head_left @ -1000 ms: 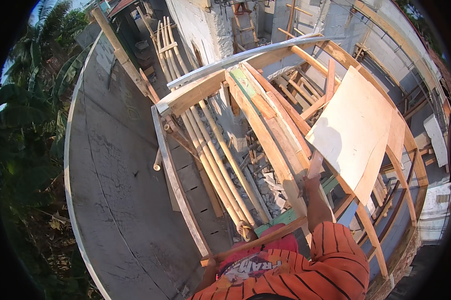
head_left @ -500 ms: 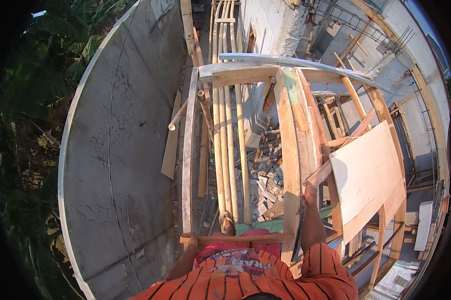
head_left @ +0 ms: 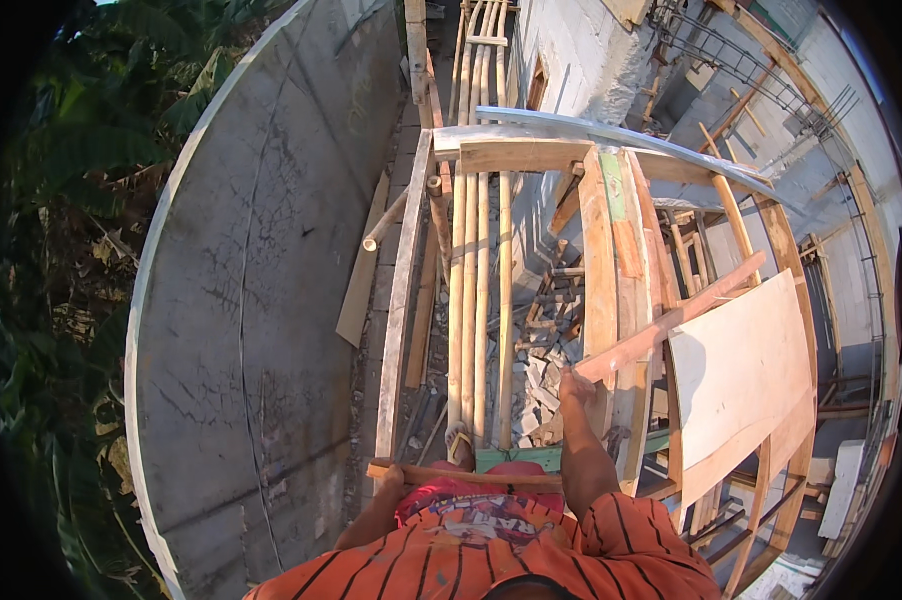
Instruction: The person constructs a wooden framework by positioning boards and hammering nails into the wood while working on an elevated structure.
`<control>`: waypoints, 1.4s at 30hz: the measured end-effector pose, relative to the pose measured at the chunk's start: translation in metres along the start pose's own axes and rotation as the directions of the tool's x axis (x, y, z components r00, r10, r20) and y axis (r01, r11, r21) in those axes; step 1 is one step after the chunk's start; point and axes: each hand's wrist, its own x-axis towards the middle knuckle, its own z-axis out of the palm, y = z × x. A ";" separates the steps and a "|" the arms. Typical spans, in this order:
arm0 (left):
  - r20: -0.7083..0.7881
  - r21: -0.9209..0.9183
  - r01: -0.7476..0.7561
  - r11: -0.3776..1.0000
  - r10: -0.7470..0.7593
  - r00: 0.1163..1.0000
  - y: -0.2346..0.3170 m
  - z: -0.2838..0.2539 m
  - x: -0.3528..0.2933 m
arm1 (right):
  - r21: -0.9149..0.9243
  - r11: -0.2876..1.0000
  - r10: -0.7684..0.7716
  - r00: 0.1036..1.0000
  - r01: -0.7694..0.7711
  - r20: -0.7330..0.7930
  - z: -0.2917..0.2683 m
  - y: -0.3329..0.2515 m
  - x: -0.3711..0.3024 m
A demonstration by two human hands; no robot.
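My right hand (head_left: 575,390) is closed on the near end of a reddish wooden plank (head_left: 671,318). The plank slants up and away to the right, passing over the timber beams and along the top of a pale plywood sheet (head_left: 743,365). Low on the left, my left hand (head_left: 391,484) is closed around the left end of a short wooden batten (head_left: 471,479), which lies crosswise in front of my body. Its fingers are partly hidden. Long timber beams (head_left: 601,265) run away from me just beyond my right hand.
A tall grey wall (head_left: 261,300) stands on the left. Several bamboo poles (head_left: 470,300) run lengthwise beside my foot (head_left: 460,447). Below the frame lies broken rubble (head_left: 541,395). A metal channel (head_left: 611,134) crosses the far end; rebar (head_left: 741,70) sticks out at far right.
My right hand has moved left, drawing the reddish plank with it, so more of the plank shows across the beams. My left hand still holds the batten. The whole view has shifted slightly.
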 end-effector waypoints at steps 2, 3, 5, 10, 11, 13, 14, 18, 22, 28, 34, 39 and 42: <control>-0.037 0.039 0.035 0.999 -0.034 0.999 0.008 0.002 -0.011 | 0.168 0.982 -0.093 0.996 0.091 0.005 0.040 0.010 0.004; -0.047 0.013 0.039 0.999 -0.038 0.998 0.006 -0.005 -0.005 | 0.254 0.957 -0.146 0.989 0.139 0.008 0.058 0.009 0.000; -0.032 -0.027 0.025 0.999 -0.026 0.999 0.005 -0.016 0.001 | 0.174 0.964 -0.214 0.976 0.203 0.045 0.076 -0.008 -0.033; 0.057 -0.013 0.001 1.000 0.000 0.998 0.015 -0.012 0.008 | 0.252 0.959 -0.158 0.983 0.130 0.093 0.099 0.000 -0.029; 0.061 -0.017 -0.003 1.000 0.004 0.998 0.016 -0.018 0.009 | 0.328 0.939 -0.160 0.973 0.099 0.165 0.094 -0.004 -0.030; 0.075 -0.008 -0.003 1.000 0.003 0.997 0.014 -0.025 0.011 | 0.489 0.870 -0.011 0.992 -0.053 0.127 0.084 -0.020 -0.047; 0.095 -0.003 0.001 1.000 -0.001 0.995 0.014 -0.023 0.011 | 0.585 0.804 0.078 0.995 -0.104 0.069 0.085 -0.018 -0.043; 0.151 0.022 -0.001 1.000 -0.003 0.989 0.015 -0.020 0.012 | 0.858 0.472 0.269 0.960 -0.202 0.078 0.071 -0.004 0.000; 0.203 0.015 -0.009 1.000 0.006 0.979 0.019 -0.019 0.010 | 0.951 0.208 0.053 0.974 -0.228 0.222 0.053 0.007 0.015; 0.330 -0.004 -0.009 1.000 0.010 0.944 0.016 -0.027 0.008 | 0.793 0.480 -0.169 0.847 -0.376 0.504 0.035 -0.039 -0.041; 0.638 0.101 -0.042 0.994 -0.032 0.769 0.015 -0.039 -0.007 | 0.741 0.484 -0.418 0.621 -0.465 0.663 0.085 -0.038 -0.106; 0.589 0.441 -0.120 0.890 -0.186 0.786 0.063 -0.085 -0.036 | 0.585 0.684 -0.445 0.387 -0.436 0.808 0.081 -0.006 -0.175; 0.489 0.605 -0.248 0.757 -0.107 0.866 0.129 -0.062 -0.058 | 0.483 0.760 -0.425 0.230 -0.435 0.875 0.087 0.017 -0.192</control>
